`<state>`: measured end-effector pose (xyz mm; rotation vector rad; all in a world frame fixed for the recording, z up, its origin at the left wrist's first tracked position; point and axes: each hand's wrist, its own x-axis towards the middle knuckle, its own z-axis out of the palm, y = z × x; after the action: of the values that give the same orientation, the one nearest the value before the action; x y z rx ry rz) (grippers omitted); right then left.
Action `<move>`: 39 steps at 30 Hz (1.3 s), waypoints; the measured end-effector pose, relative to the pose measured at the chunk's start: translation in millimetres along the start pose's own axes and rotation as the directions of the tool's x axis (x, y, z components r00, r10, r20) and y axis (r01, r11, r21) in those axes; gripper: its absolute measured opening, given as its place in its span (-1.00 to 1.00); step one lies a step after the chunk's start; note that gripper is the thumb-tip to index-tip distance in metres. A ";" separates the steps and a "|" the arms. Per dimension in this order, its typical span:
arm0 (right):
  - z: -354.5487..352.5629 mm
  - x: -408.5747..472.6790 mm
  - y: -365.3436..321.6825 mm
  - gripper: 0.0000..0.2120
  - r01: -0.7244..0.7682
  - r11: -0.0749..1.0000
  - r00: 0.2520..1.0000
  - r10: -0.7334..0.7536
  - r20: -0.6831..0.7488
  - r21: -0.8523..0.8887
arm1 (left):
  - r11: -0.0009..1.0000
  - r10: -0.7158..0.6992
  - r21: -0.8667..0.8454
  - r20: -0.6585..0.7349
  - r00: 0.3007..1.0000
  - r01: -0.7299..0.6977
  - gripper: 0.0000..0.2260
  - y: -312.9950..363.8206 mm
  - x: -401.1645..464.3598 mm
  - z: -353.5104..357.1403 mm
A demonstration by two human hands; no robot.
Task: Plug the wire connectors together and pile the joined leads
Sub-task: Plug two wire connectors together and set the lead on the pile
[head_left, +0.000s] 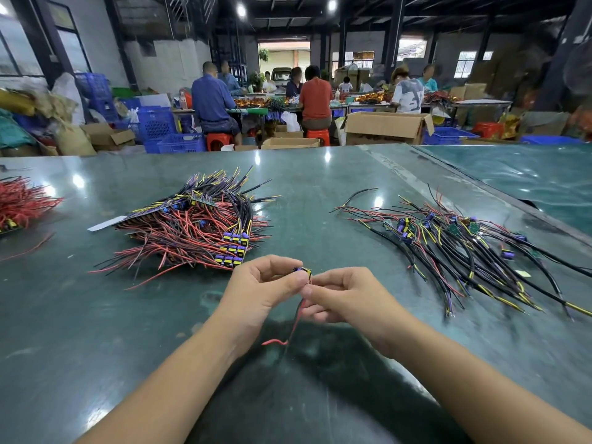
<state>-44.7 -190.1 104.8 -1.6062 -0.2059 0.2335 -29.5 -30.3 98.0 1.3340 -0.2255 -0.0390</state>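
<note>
Both hands meet above the green table (320,193), near its front edge. My left hand (259,293) pinches a small purple and yellow connector (304,272) between thumb and fingers. My right hand (339,296) pinches the same connector from the right, fingers curled. A red and black lead (293,325) hangs down from between the hands toward me. To the left lies a big pile of red and black leads (192,229) with purple and yellow connectors along its near side. To the right, a looser spread of black, yellow-marked leads (455,251) lies on the table.
A bundle of red wires (22,203) lies at the table's far left edge. A second tabletop (528,174) adjoins at the right. Beyond the table are cardboard boxes (384,128), blue crates (166,133) and several seated people working at other tables.
</note>
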 end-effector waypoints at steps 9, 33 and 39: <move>-2.6 -0.8 -6.5 -0.83 0.087 0.975 0.996 -0.093 -0.019 -0.204 | 0.999 -0.031 -0.026 -0.005 1.000 0.031 -0.80 4.3 1.6 -9.0; -10.3 -1.4 -4.1 -0.86 -0.039 0.993 0.997 0.045 0.055 -0.113 | 0.998 -0.047 -0.033 0.022 0.999 0.047 -0.85 4.9 2.3 -13.5; -18.1 0.1 -4.4 -0.90 0.001 0.979 1.000 0.004 0.024 -0.203 | 0.996 -0.059 -0.062 0.019 0.998 0.061 -0.85 4.0 2.8 -11.8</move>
<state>-39.5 -207.3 110.0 -1.8065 -0.2535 0.2389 -24.9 -18.4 99.7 1.2784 -0.1972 -0.1073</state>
